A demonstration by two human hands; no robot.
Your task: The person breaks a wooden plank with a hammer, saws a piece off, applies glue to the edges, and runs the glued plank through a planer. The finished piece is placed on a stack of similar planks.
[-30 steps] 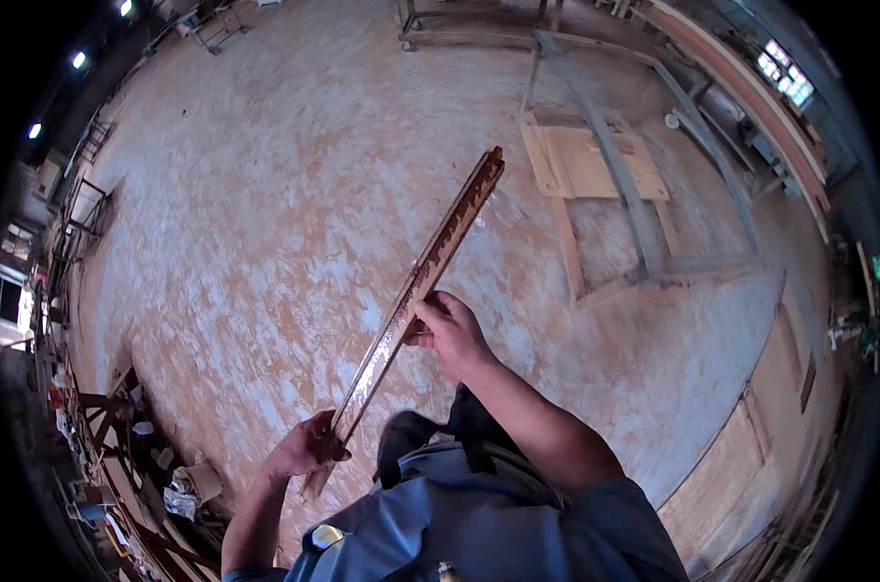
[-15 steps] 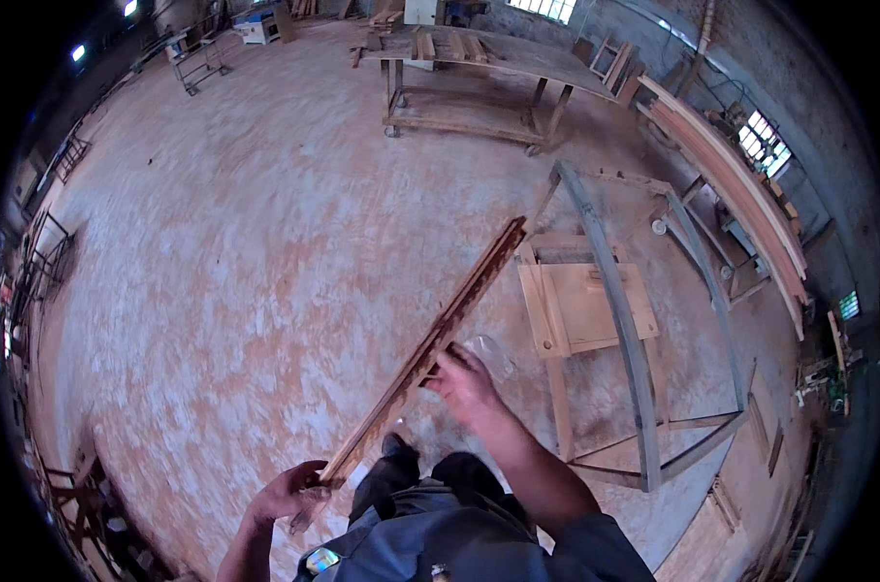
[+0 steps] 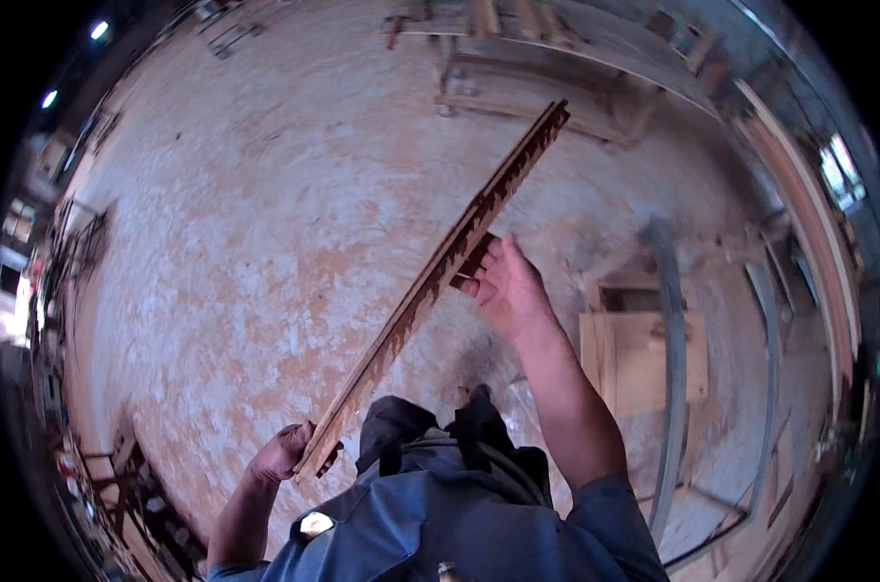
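Fingers of the left hand [image 3: 285, 452] gripped the near end of a strip [image 3: 419, 301], which slanted up and rightward beyond them. At its right edge, the right hand [image 3: 509, 291] had just rolled palm-up, probably steadying it from beneath; whether those fingers closed, I couldn't tell.

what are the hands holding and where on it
A long brown strip: the left hand grips its near end; the right hand touches it around the middle, its grip partly hidden.

Blue-grey shirt [image 3: 411, 533], btm ctr of frame, short slvs [image 3: 609, 519]; shiny patch [image 3: 316, 525] lower L; sm. metallic bit [image 3: 447, 571], btm edge; dk trousers [image 3: 398, 417].
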